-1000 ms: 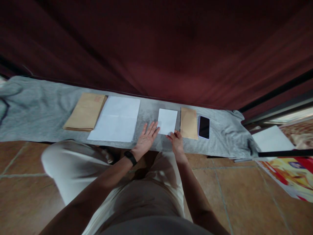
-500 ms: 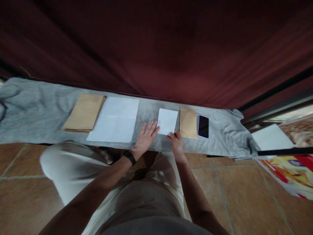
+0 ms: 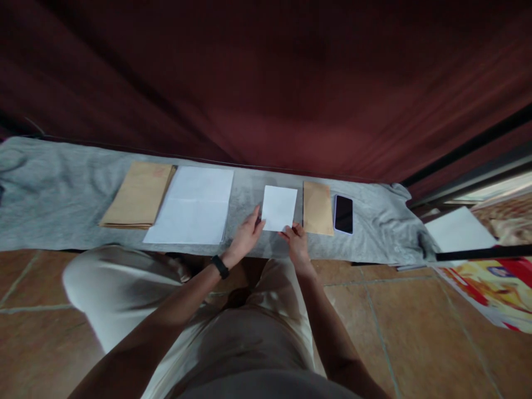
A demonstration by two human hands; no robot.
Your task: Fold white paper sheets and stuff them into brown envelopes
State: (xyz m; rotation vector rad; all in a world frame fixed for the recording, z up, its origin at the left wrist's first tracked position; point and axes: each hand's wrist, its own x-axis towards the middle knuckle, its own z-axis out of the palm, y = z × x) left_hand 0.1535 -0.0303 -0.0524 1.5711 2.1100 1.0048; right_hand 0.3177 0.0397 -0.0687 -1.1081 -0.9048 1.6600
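Note:
A small white sheet of paper point(image 3: 280, 208), which looks folded, is in front of me on the grey cloth. My right hand point(image 3: 296, 241) pinches its lower right corner, thumb on top and fingers beneath the edge. Beside its left edge is my left hand point(image 3: 246, 233), turned on its side, with thumb and fingers apart. The left thumb tip is close to the lower left corner; whether it touches is hard to tell. Right of the sheet lies a brown envelope point(image 3: 318, 209). Larger white paper sheets point(image 3: 190, 205) are to the left, next to a stack of brown envelopes point(image 3: 139, 194).
A phone point(image 3: 343, 214) with a dark screen lies right of the single envelope. Grey cloth point(image 3: 62, 194) covers the narrow bench, with a dark red panel point(image 3: 266, 111) behind it. At the far right are a white sheet point(image 3: 460, 230) and a colourful printed package point(image 3: 494, 288).
My left hand has gone from spread flat to turned on its side with fingers bent at the paper's left edge. My right hand stays at the lower right corner. The view has shifted slightly.

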